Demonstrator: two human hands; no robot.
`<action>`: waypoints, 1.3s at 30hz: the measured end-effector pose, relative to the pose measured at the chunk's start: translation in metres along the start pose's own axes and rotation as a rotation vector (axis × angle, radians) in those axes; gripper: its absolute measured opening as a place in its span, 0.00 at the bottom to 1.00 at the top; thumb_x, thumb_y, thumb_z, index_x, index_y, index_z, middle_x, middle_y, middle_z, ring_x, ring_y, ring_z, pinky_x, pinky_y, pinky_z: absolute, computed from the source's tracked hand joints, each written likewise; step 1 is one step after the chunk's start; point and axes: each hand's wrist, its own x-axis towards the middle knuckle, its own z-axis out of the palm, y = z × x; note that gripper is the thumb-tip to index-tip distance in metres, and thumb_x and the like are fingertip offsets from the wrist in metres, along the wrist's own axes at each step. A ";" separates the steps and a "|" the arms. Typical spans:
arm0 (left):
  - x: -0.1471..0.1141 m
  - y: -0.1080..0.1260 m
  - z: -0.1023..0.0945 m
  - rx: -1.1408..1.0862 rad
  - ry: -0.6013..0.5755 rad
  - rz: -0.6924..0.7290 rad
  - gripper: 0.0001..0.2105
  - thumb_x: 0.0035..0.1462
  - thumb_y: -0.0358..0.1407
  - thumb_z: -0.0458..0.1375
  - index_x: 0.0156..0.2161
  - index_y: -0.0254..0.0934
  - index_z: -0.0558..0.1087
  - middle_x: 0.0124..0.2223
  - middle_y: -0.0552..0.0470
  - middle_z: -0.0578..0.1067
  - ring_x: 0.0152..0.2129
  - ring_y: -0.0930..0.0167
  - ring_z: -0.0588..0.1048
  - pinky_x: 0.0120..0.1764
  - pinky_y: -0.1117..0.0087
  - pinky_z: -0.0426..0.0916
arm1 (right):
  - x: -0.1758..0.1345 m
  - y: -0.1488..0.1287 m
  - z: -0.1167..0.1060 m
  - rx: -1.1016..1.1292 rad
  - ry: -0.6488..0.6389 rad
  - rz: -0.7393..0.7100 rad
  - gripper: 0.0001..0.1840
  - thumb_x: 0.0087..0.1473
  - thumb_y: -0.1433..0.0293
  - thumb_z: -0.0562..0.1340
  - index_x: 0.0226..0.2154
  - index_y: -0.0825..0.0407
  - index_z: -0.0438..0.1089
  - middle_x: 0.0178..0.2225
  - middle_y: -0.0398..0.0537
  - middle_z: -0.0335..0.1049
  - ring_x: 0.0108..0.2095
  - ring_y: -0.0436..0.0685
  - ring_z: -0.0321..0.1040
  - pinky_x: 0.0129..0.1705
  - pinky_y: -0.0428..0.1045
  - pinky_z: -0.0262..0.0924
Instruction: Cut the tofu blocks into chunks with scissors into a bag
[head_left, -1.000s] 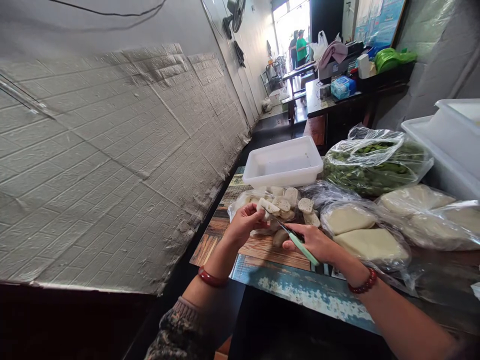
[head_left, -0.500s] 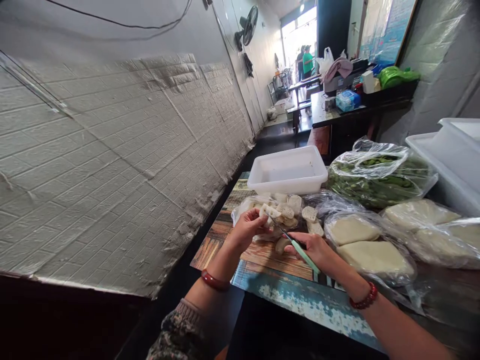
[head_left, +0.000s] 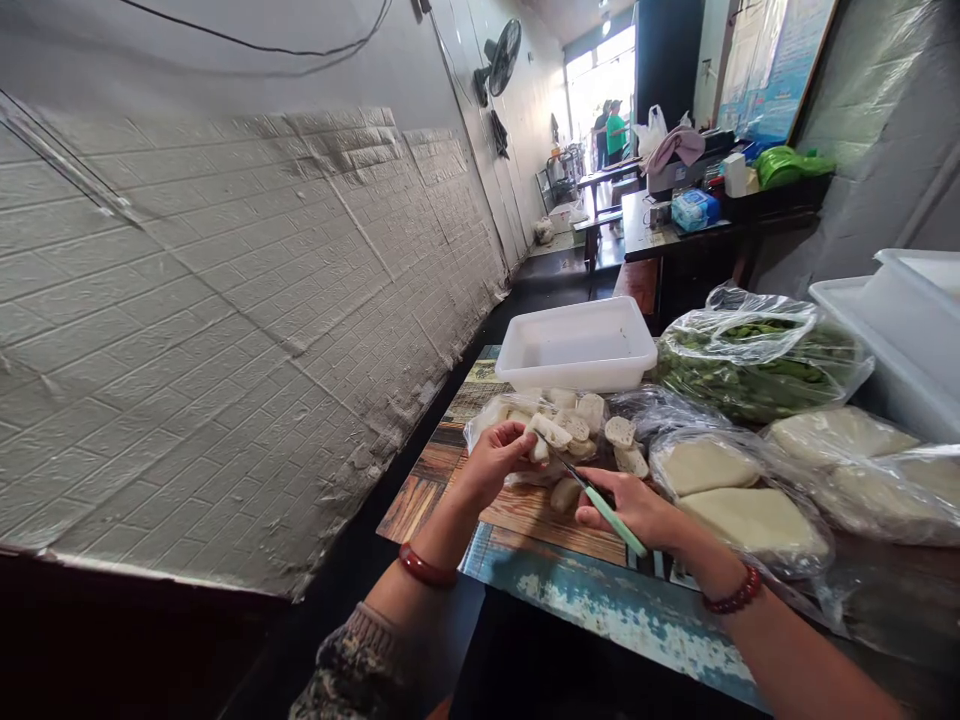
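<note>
My left hand point(head_left: 504, 458) pinches a white, spongy piece of food point(head_left: 553, 430) above the front of a clear plastic bag point(head_left: 491, 410). A knife point(head_left: 611, 515) with a light green handle is gripped in my right hand point(head_left: 637, 510). Its thin dark blade points up and left, with the tip at the held piece. Several similar pale, porous pieces point(head_left: 591, 410) lie in and on the bag just behind. To the right, loose porous pieces point(head_left: 621, 432) rest near another bag, and a rounded piece point(head_left: 564, 494) lies on the table below the blade.
A white plastic tub point(head_left: 577, 375) stands behind the pieces on the wood-patterned table point(head_left: 435, 490). On the right are bagged pale slabs point(head_left: 750, 520), a bag of green leaves point(head_left: 757, 370) and white containers point(head_left: 877, 310). A brick-patterned wall point(head_left: 225, 330) runs along the left.
The knife and my right hand have shifted slightly right and down. The held piece has tilted a little in my left hand, which stays in nearly the same place.
</note>
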 end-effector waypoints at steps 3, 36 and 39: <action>0.000 0.001 0.002 0.008 -0.019 -0.003 0.20 0.44 0.48 0.70 0.31 0.32 0.74 0.29 0.53 0.74 0.25 0.74 0.72 0.33 0.68 0.75 | 0.001 -0.002 -0.002 0.026 -0.073 0.021 0.37 0.53 0.51 0.63 0.58 0.58 0.66 0.35 0.51 0.77 0.36 0.60 0.71 0.37 0.50 0.66; 0.004 0.005 -0.030 -0.047 0.190 0.095 0.20 0.43 0.41 0.70 0.42 0.37 0.74 0.37 0.52 0.75 0.31 0.72 0.74 0.37 0.67 0.74 | 0.009 0.000 0.001 0.392 0.276 0.125 0.24 0.50 0.53 0.66 0.43 0.54 0.74 0.21 0.38 0.64 0.19 0.47 0.58 0.20 0.43 0.55; 0.011 0.003 -0.030 0.080 0.233 0.195 0.19 0.44 0.40 0.69 0.43 0.36 0.74 0.36 0.52 0.75 0.32 0.73 0.74 0.38 0.72 0.70 | 0.001 -0.006 -0.013 0.571 0.509 0.132 0.31 0.48 0.52 0.68 0.49 0.55 0.72 0.21 0.39 0.65 0.19 0.47 0.58 0.19 0.43 0.56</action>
